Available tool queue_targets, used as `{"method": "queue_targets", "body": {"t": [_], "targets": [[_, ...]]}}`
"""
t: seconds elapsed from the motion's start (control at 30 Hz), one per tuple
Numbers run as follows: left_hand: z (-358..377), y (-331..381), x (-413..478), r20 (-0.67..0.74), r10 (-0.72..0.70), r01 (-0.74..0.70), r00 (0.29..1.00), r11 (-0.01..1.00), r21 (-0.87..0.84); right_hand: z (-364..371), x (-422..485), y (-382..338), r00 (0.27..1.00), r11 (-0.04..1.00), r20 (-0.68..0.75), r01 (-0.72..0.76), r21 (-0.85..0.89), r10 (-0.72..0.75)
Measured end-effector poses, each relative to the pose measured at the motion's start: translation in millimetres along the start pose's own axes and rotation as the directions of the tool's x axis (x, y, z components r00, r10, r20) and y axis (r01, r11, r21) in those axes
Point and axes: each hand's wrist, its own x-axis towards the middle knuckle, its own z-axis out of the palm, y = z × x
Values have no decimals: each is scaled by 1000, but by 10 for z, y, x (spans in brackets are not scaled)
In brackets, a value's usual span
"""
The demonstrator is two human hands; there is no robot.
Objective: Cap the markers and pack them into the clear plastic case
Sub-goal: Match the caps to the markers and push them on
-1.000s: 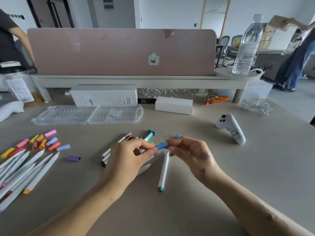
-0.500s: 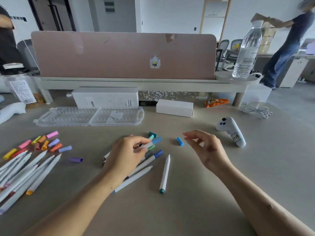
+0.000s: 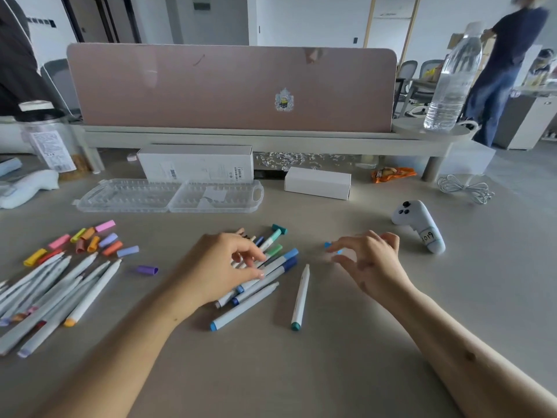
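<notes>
**Friend:** What lies nearest you?

**Me:** Two loose markers, the blue-tipped marker (image 3: 244,306) and the teal-tipped marker (image 3: 300,297), both within easy reach.

**Friend:** And your hands?

**Me:** My left hand (image 3: 223,267) rests on the middle bunch of markers (image 3: 278,262). The fingers are bent with their tips on the barrels, and I can't tell whether they have pinched one. I'd say the hand is there to pick out the next marker. My right hand (image 3: 372,260) is loose and half spread and holds nothing. Its fingertips are just beside a small blue cap (image 3: 328,244), which looks like the one I want.

**Friend:** And off to the left?

**Me:** A heap of uncapped markers (image 3: 60,285), with the loose caps (image 3: 93,239) just beyond it, close by for matching colours. A purple cap (image 3: 147,270) lies apart, between that heap and my left hand.

**Friend:** Where's the case?

**Me:** The clear case (image 3: 168,196) is farther off, beyond the caps, lying open and flat. I see no marker in it, so I judge the packing hasn't begun.
</notes>
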Motion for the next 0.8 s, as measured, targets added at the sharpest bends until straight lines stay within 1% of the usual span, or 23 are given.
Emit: {"method": "queue_targets", "body": {"t": [0.07,0.13,0.17,0.27,0.37,0.47,0.57,0.63,0.7,0.8], "targets": [[-21,6,-16,63,1,-5,998,998,66,-20,-9,4,999,986,-39,-13,167,20],[-31,25,-47,139,-1,-19,990,990,140,-64,-27,-46,996,929,-27,-71,364,86],[-28,35,-57,167,2,-32,986,984,177,-88,-35,-85,994,898,-12,-95,429,111],[6,53,-65,207,8,-64,978,963,262,-114,-53,-167,993,846,22,-108,522,113],[40,68,-65,213,20,-76,977,963,259,-142,-68,-218,993,809,64,-116,577,97],[99,103,-80,177,54,-100,983,960,263,-161,-78,-261,987,755,141,-154,638,81],[208,105,-80,113,64,-89,992,970,225,-180,-80,-315,975,636,205,-215,741,91],[254,114,-80,79,60,-73,995,982,172,-199,-74,-331,970,569,220,-238,787,102],[254,133,-91,14,34,-36,999,994,101,-220,-74,-334,967,517,228,-252,818,111],[218,164,-97,-101,-34,33,994,999,-12,-247,-81,-336,980,482,187,-197,854,71]]}}
